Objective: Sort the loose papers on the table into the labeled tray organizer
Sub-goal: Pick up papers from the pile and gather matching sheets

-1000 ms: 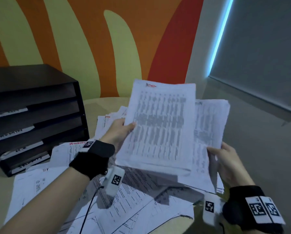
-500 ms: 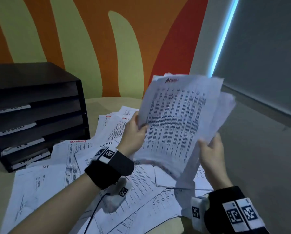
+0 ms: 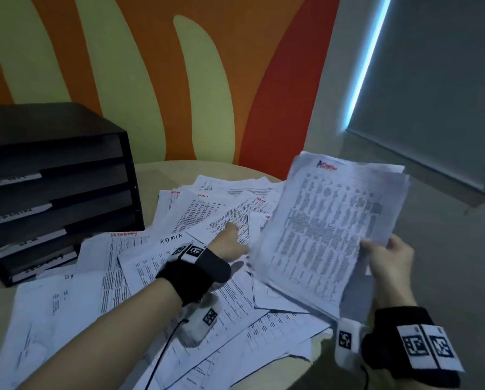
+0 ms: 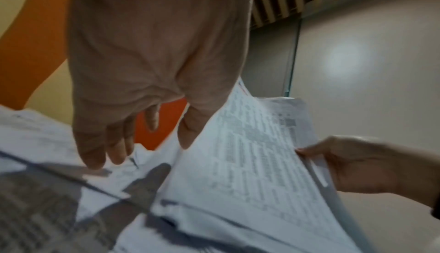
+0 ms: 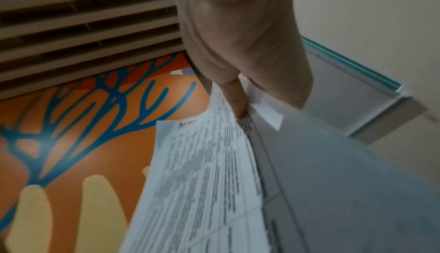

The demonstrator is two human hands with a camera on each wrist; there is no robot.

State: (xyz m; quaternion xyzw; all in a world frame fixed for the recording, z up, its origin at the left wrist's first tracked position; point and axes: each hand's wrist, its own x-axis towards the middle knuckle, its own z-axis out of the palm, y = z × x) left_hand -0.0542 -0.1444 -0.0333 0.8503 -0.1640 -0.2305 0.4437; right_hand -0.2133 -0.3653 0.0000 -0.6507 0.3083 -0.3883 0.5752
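My right hand (image 3: 387, 257) pinches the right edge of a thin stack of printed sheets (image 3: 328, 229) headed "ADMIN" in red, held tilted above the table; the same stack (image 5: 204, 178) fills the right wrist view under my thumb (image 5: 235, 99). My left hand (image 3: 230, 243) is free of the stack, fingers relaxed, reaching over the loose papers (image 3: 207, 218) spread on the round table. In the left wrist view its fingers (image 4: 95, 148) hover just above those sheets, beside the held stack (image 4: 250, 163). The black labeled tray organizer (image 3: 52, 192) stands at the left.
Loose sheets (image 3: 75, 311) cover most of the beige table (image 3: 162, 173), one marked "ADMIN" in black ink (image 3: 171, 238). The table's right edge drops off beside my right wrist. An orange and yellow painted wall rises behind; a window blind (image 3: 438, 88) is at the right.
My left hand has let go of the stack's left edge and dropped toward the papers on the table. The right hand now holds the stack alone, shifted right and lower.
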